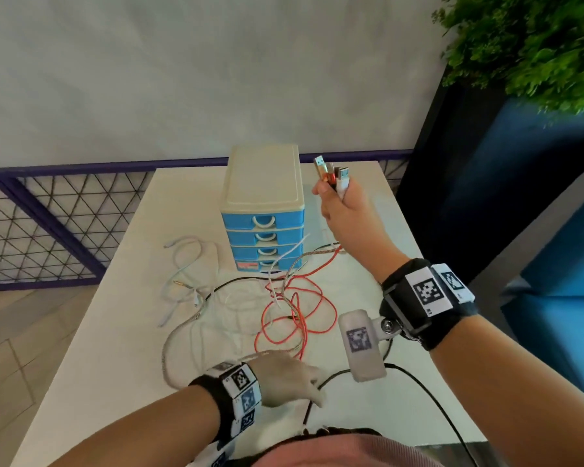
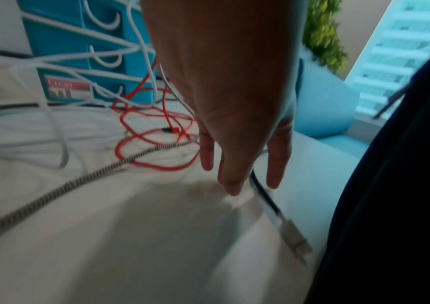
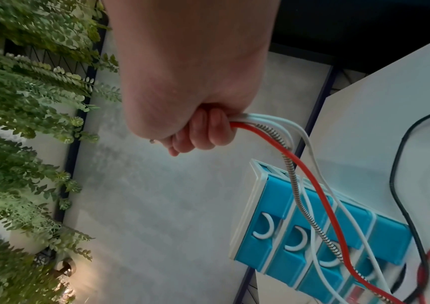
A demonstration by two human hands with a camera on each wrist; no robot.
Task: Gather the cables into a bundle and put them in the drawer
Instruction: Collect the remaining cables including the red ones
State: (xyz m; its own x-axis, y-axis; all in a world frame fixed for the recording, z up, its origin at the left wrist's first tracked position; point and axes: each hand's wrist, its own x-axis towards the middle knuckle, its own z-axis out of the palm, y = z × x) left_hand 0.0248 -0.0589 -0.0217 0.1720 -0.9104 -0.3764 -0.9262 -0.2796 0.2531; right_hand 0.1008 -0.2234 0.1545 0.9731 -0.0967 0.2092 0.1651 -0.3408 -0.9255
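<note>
The right hand (image 1: 343, 210) is raised at about 2 o'clock from the centre of the table (image 1: 115, 332), just right of the small drawer unit (image 1: 263, 210). Its fingers are clenched around the plug ends of several cables (image 3: 268, 131) — a red cable (image 1: 294, 311), white ones and a braided cable (image 1: 182, 332) — and the USB plugs (image 1: 331, 173) stick up above the fist. From the fist the cables hang down across the blue drawer fronts and spread in loose loops over the table in front of the unit, from about 10 o'clock to 4 o'clock.

The left hand (image 1: 284, 379) is low at 6 o'clock, near the table edge. Its fingers are straight and relaxed, and they reach down to a black cable (image 1: 418, 389) that runs past them; in the left wrist view the fingertips (image 2: 230, 187) are touching or almost touching it, and I cannot tell if they pinch it.

All four drawers look closed, so the bundle has no place to go yet.

The risks, as I judge them: the loops of red and braided cable cross each other, so pulling upward may make a knot. The hanging cables lie against the drawer handles — a loop may catch there and drag the light unit. Also the free ends at 10 o'clock may slide off the table.
</note>
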